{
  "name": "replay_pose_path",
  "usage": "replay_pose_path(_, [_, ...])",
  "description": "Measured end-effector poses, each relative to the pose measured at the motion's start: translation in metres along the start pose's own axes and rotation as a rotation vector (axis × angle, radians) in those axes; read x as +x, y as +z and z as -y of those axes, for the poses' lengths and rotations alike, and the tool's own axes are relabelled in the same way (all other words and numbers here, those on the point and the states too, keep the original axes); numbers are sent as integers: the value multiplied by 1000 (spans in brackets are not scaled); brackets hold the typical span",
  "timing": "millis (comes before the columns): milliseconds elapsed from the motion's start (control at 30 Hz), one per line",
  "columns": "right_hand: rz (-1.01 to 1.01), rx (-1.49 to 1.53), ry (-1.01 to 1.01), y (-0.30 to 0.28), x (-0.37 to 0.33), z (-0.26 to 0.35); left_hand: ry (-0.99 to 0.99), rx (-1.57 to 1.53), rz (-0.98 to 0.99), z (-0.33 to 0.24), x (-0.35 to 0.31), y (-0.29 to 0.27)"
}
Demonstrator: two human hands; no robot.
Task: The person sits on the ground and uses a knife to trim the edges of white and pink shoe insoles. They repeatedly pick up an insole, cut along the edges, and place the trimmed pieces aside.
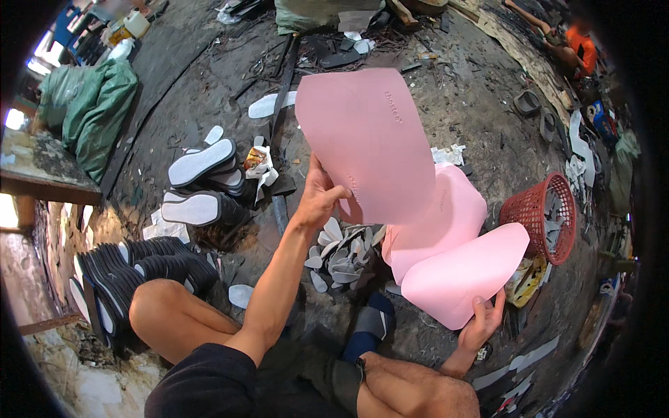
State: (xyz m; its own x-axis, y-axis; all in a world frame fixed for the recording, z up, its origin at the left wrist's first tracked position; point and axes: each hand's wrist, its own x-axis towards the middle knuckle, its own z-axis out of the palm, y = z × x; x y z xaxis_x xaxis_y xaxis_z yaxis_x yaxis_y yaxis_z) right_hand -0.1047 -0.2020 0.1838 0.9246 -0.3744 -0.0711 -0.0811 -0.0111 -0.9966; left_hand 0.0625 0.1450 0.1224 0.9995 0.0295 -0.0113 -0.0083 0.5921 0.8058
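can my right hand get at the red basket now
Probably yes: the red basket stands near the right hand, uncovered, though that hand would likely have to release its pink sheet first.

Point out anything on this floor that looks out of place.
A crumpled wrapper lies beside the pile of soles, looking like litter. One white sole-shaped piece lies beyond them, away from the row of soles near the left knee.

Pink sheets (373, 139) (one duskier), red latticed basket (519, 217)
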Motion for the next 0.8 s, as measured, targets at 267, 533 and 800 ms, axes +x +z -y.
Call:
replay_pose_path(267, [-13, -12, 18, -5, -3, -3, -88, 17, 39, 16, 1, 10])
replay_pose_path(533, [-110, -54, 9, -11, 1, -7, -104, -169, -80, 27, 18, 13])
replay_pose_path(800, [-106, -43, 61, -28, 1, -16, -97, -162, -166, 47, 45, 10])
